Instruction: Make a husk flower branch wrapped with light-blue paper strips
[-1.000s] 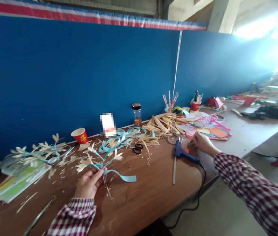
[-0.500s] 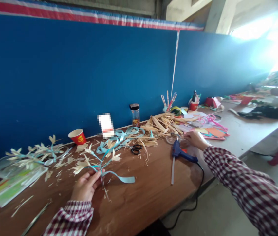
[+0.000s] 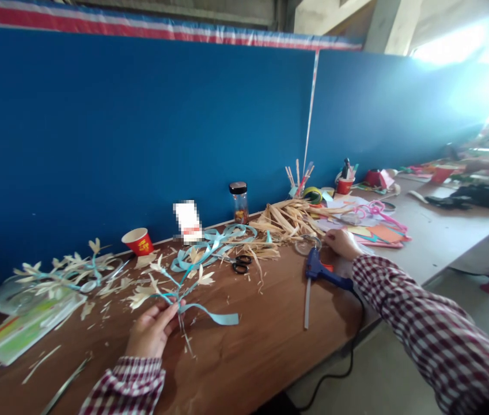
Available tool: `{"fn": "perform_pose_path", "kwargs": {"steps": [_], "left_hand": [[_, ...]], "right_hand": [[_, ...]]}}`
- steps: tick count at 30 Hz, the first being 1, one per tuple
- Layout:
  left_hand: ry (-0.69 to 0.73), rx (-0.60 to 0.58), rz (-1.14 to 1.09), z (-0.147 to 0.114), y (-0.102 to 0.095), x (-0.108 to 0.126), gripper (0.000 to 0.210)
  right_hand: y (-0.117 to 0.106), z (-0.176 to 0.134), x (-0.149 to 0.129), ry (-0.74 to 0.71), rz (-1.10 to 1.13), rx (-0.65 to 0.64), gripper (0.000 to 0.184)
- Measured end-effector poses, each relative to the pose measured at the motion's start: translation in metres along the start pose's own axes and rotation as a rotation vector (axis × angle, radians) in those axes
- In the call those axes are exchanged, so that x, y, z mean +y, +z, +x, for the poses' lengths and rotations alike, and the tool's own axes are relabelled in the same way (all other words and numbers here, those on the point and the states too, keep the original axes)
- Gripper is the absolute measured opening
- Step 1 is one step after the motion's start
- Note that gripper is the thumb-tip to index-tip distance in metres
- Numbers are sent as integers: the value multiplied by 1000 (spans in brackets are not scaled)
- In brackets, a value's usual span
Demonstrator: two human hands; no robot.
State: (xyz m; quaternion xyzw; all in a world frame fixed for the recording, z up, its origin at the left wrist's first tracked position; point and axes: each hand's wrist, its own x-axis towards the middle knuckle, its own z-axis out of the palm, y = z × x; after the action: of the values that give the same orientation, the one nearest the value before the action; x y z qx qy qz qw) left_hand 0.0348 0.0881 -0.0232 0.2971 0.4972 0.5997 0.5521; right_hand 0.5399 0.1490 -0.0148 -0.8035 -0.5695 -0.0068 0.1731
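My left hand (image 3: pixel 153 328) pinches the thin stems of a cream husk flower spray (image 3: pixel 179 279) whose branches are wrapped in light blue. A loose tail of blue ribbon (image 3: pixel 220 317) hangs from it to the right. Over on the right, my right hand (image 3: pixel 343 243) has its fingers curled together just behind a blue glue gun (image 3: pixel 314 265). Whatever those fingers hold, if anything, I cannot make out. The glue gun lies on the table with a white glue stick (image 3: pixel 307 305) sticking out of it. Beside that hand is a clear round item (image 3: pixel 303 246).
Black-handled scissors (image 3: pixel 241 264), tangled blue ribbon (image 3: pixel 213 248) and dry husks (image 3: pixel 285 219) lie mid-table. A red paper cup (image 3: pixel 143 243) and a lidded jar (image 3: pixel 239 204) stand at the back. More husk flowers (image 3: pixel 71 274) are left. The gun's black cord (image 3: pixel 354 351) drops over the front edge.
The whole view has shifted slightly. My right hand has moved a little against the glue gun, staying behind it. My left hand keeps its hold on the flower spray.
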Motion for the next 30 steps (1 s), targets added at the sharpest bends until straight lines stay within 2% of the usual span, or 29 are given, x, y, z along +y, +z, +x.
{"fn": "perform_pose_path", "kwargs": {"steps": [8,12,15,20,26,30], "left_hand": [[-24,18,-5,-2,2,3,17],[-48,38,6,-3,4,5,16],[-48,34,7,-3,3,4,17],[-24,18,4,-2,2,3,18],[-3,-2,10,0,-1,0,18],[-13,-8,19,1,-2,0,18]], "right_hand": [[-14,-9,2,30,117,13,26],[-18,-10,3,-37,113,-16,22],[-14,-8,3,-106,75,-24,19],[-5,-1,0,-188,-28,-60,23],[-8,9,-6,-219,-176,-137,15],[-8,16,-10,-204,-274,-220,25]]}}
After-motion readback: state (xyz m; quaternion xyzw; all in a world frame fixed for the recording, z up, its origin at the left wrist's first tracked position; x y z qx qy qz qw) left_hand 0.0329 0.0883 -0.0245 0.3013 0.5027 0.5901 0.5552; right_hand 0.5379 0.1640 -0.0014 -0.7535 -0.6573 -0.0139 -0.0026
